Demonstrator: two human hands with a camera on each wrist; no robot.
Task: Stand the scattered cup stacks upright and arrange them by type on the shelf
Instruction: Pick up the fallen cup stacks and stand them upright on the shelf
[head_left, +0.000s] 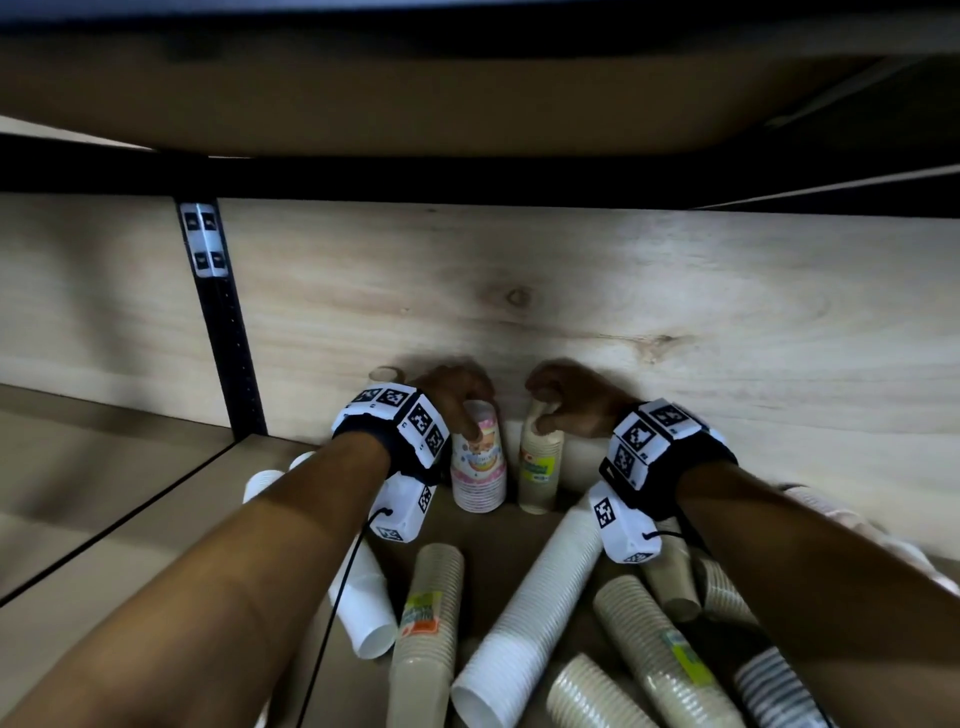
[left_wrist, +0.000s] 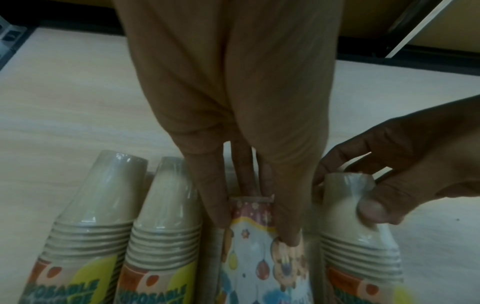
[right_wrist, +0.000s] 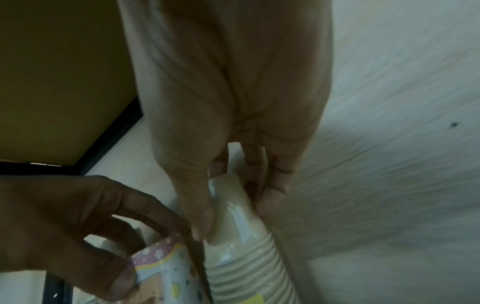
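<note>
Against the shelf back panel (head_left: 623, 291), your left hand (head_left: 457, 397) grips the upright patterned cup stack (head_left: 478, 462); just right of it, your right hand (head_left: 569, 402) pinches the top of the upright beige cup stack (head_left: 540, 467). Fallen stacks (head_left: 524, 613) lie nearer you.

Upright beige stacks (left_wrist: 166, 216): three; upright printed stack (head_left: 478, 457): one; lying white stacks (head_left: 530, 618): at least two
</note>
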